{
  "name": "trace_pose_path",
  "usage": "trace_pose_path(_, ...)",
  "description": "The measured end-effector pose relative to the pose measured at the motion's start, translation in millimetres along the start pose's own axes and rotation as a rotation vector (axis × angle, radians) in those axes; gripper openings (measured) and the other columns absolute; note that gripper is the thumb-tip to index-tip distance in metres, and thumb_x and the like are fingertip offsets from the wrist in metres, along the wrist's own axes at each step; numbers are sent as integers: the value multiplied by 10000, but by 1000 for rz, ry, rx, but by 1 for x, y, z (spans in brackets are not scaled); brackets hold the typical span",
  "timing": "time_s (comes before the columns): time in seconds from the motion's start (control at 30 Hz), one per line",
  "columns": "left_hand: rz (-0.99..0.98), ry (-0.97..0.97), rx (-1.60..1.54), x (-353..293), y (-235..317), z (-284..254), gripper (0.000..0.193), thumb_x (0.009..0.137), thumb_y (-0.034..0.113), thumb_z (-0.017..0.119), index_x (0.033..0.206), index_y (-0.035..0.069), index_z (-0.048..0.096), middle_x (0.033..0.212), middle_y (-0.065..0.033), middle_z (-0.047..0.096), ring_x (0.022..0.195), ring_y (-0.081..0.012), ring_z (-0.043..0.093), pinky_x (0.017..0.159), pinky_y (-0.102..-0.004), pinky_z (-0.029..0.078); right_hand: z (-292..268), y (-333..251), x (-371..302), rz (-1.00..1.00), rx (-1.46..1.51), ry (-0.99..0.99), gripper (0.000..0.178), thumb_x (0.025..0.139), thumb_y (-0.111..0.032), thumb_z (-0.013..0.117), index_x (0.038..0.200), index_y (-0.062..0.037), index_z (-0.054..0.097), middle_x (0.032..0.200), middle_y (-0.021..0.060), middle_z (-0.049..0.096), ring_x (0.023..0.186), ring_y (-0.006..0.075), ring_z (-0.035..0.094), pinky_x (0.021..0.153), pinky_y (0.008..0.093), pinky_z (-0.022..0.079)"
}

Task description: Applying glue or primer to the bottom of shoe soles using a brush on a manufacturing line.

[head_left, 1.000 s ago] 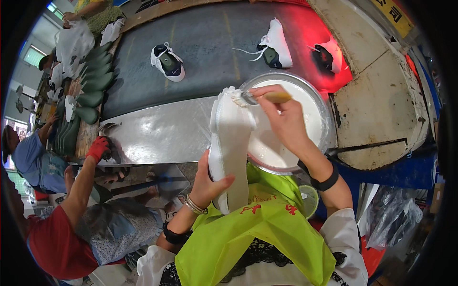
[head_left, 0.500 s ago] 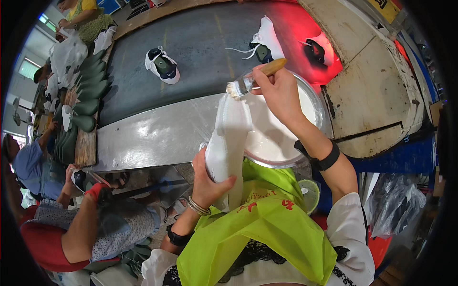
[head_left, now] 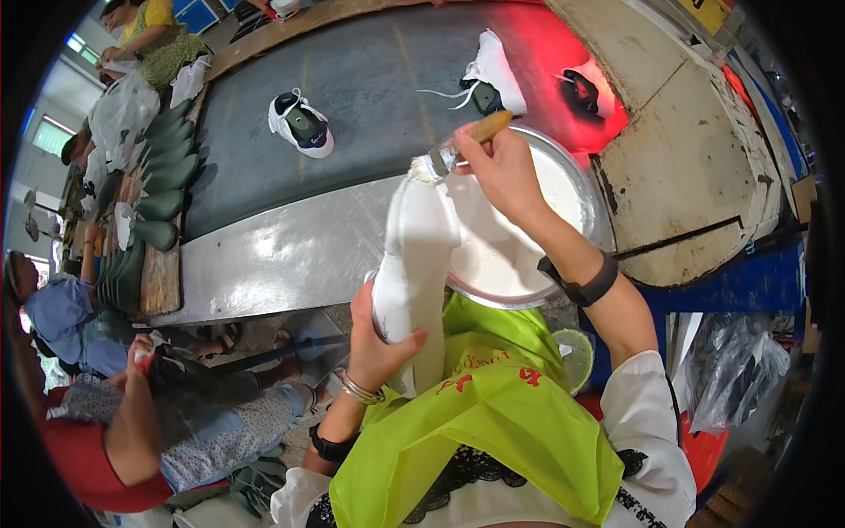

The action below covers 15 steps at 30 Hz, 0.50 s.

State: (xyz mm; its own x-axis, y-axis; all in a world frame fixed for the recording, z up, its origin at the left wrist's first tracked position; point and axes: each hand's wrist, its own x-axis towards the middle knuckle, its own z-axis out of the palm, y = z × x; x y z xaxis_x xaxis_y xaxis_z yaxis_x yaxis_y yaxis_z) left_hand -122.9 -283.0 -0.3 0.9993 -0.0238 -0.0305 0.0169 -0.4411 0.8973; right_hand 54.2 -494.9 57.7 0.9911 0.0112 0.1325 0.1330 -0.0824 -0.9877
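Note:
My left hand (head_left: 378,339) is wrapped round a white shoe upper (head_left: 418,264), its bottom turned up and one end pointing away from me. Between the fingers and thumb of my right hand (head_left: 510,172) is a paintbrush (head_left: 484,128) with a wooden handle and metal band. Its white-coated bristles touch the far end of the upper. Below and to the right of the upper sits a wide metal basin (head_left: 600,216) of white liquid (head_left: 493,246), partly hidden by my right forearm.
Beyond a metal ledge (head_left: 282,242), a dark conveyor belt (head_left: 370,97) carries a shoe (head_left: 301,123), another shoe (head_left: 493,75) and one under red light (head_left: 585,92). Dark green shoe lasts (head_left: 167,172) line a wooden board at left. Co-workers (head_left: 132,422) stand at left.
The brush and my right hand have shifted slightly left and down along the upper's far end. The upper has tilted a little left. A co-worker at left has moved their hands.

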Motion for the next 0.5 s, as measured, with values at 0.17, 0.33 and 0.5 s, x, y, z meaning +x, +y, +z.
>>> trace_pose_path(0.17, -172, -48, -328, -1, -16, -10, 887, 650, 205, 766, 1381, -9, 311, 1246, -158, 475, 1115, -229, 491, 962, -349, 396, -5, 9, -59, 118, -21, -41, 245, 904, -179, 577, 966, 56, 605, 795, 88, 660, 718, 111, 628, 625, 249, 503)
trace_pose_path(0.33, -250, -96, -363, 0, -15, -18, 866, 681, 207, 748, 1396, -3, 304, 1257, -146, 499, 1123, -201, 500, 958, -325, 398, -12, -7, -61, 20, -191, -149, 237, 907, -187, 571, 977, 35, 610, 810, 97, 666, 682, 127, 621, 637, 260, 489)
trace_pose_path(0.5, -279, -124, -375, -3, -6, -22, 874, 676, 193, 735, 1412, 14, 298, 1252, -131, 511, 1123, -194, 500, 958, -324, 400, -2, -11, -23, -180, -109, -187, 194, 906, -180, 569, 985, -11, 621, 854, 103, 668, 738, 154, 632, 660, 261, 473)
